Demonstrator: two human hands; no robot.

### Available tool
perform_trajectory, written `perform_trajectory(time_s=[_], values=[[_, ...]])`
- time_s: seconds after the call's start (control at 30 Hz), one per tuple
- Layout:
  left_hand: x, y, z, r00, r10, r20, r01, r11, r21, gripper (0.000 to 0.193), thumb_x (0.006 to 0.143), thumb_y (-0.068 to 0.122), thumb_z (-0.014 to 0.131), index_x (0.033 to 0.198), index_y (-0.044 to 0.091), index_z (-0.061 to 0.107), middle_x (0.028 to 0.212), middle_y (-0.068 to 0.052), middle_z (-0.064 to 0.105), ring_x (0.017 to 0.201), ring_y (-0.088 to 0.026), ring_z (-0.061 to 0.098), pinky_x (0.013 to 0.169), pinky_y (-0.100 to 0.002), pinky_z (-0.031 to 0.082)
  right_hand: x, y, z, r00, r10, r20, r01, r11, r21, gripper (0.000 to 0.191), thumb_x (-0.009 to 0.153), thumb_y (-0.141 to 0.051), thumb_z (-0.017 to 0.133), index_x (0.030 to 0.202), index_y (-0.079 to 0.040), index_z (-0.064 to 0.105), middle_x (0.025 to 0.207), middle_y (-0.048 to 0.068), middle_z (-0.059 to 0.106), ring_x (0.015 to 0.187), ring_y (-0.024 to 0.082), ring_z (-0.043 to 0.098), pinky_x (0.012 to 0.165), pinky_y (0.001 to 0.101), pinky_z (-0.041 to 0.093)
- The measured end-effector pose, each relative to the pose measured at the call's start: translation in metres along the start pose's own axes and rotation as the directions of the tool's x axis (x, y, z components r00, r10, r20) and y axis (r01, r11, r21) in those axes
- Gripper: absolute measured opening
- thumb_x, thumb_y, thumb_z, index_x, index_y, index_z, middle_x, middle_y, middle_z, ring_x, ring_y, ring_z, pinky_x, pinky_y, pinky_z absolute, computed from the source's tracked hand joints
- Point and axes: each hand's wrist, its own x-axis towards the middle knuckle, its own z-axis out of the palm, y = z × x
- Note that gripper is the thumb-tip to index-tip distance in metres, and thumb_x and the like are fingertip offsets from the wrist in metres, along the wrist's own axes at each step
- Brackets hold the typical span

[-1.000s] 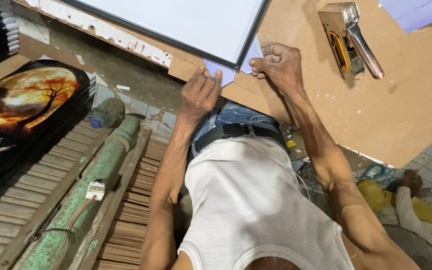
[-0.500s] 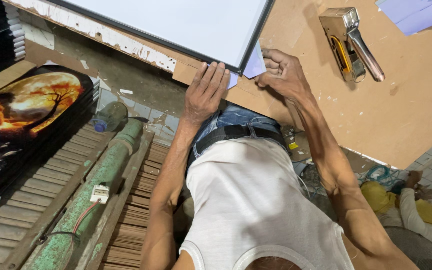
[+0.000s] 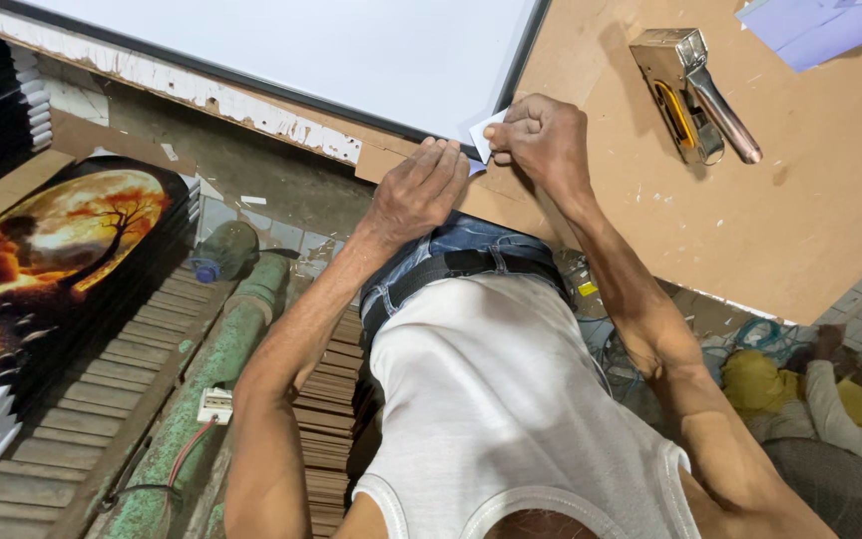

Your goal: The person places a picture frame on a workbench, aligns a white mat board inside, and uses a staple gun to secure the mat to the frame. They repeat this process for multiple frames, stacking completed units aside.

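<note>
Head view, looking straight down the person's torso to a brown fibreboard worktop [image 3: 810, 230]. Left hand [image 3: 416, 190] lies palm-down at the worktop's near edge, fingers extended and pressed close together, their tips touching the black-framed white panel [image 3: 351, 50] at its lower corner. Right hand [image 3: 543, 138] is curled just beside that same corner, thumb and forefinger pinching a small white paper piece [image 3: 483, 130]; the remaining fingers are folded into the palm. The paper piece sits between the two hands, touching the frame's corner and the board beneath it. A metal staple gun [image 3: 688, 92] with a yellow insert lies on the worktop beyond the right hand, well apart from it and untouched. Pale lilac sheets [image 3: 820, 30] rest at the worktop's far right corner. Below the bench, on the left side, a stack of printed canvases [image 3: 52, 260] shows a moon-and-tree picture on top; near it lie a green plastic bottle [image 3: 223, 250], a green-painted metal pipe [image 3: 212, 399] bearing a small white switch box [image 3: 215, 404], and bundled wooden slats [image 3: 326, 419]. Yellow cloth [image 3: 760, 384] lies on the floor at the right side.
</note>
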Motion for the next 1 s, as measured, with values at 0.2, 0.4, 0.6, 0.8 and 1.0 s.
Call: perform_trajectory(time_s=[0.2,0.4,0.6,0.8,1.0], values=[[0.011,-0.010,-0.001,0.996,0.064,0.057,-0.064,0.998,0.001,0.024,0.092,0.010,0.071,0.111,-0.004,0.068,0.108,-0.013,0.069,0.104,-0.022,0.068,0.095,-0.035,0.060,0.015,-0.009,-0.006,0.993,-0.087,0.075,0.104,0.957,-0.270,0.023,0.088,-0.007,0.084,0.084,0.004,0.064,0.073,0.015,0.075,0.063,0.013,0.075,0.050,0.0243,0.057],[0.018,-0.012,-0.007,0.997,0.042,0.061,-0.039,0.998,-0.049,0.023,0.089,0.014,0.072,0.107,0.000,0.070,0.106,-0.011,0.070,0.099,-0.021,0.069,0.082,-0.033,0.060,0.026,-0.012,-0.011,0.990,0.048,0.133,-0.014,0.969,-0.248,0.025,0.080,-0.008,0.085,0.086,0.002,0.063,0.074,0.015,0.076,0.057,0.014,0.073,0.047,0.0261,0.057],[0.032,-0.015,-0.001,0.961,-0.191,0.198,0.230,0.952,-0.200,0.011,0.086,0.020,0.082,0.089,0.011,0.078,0.077,-0.001,0.064,0.070,-0.018,0.059,0.058,-0.036,0.047,0.023,-0.010,-0.007,0.993,0.014,0.116,0.004,0.988,-0.156,0.027,0.079,-0.008,0.085,0.085,0.003,0.062,0.074,0.015,0.074,0.058,0.015,0.073,0.049,0.0268,0.061],[0.047,-0.024,0.016,0.836,-0.473,0.279,0.546,0.773,-0.324,0.017,0.075,0.029,0.087,0.067,0.016,0.078,0.070,0.004,0.067,0.066,-0.019,0.059,0.055,-0.039,0.045,0.020,0.002,-0.003,0.997,0.030,0.076,-0.032,0.999,0.020,0.027,0.083,-0.005,0.083,0.085,0.005,0.059,0.075,0.014,0.073,0.066,0.017,0.076,0.052,0.0279,0.063],[0.048,-0.029,0.021,0.814,-0.460,0.355,0.567,0.763,-0.310,0.011,0.076,0.026,0.083,0.069,0.018,0.079,0.069,0.003,0.067,0.064,-0.020,0.062,0.055,-0.040,0.046,-0.008,0.022,0.007,0.999,0.045,-0.012,-0.041,0.971,0.235,0.025,0.085,0.000,0.079,0.103,0.005,0.062,0.087,0.012,0.073,0.079,0.016,0.074,0.067,0.0290,0.067]])
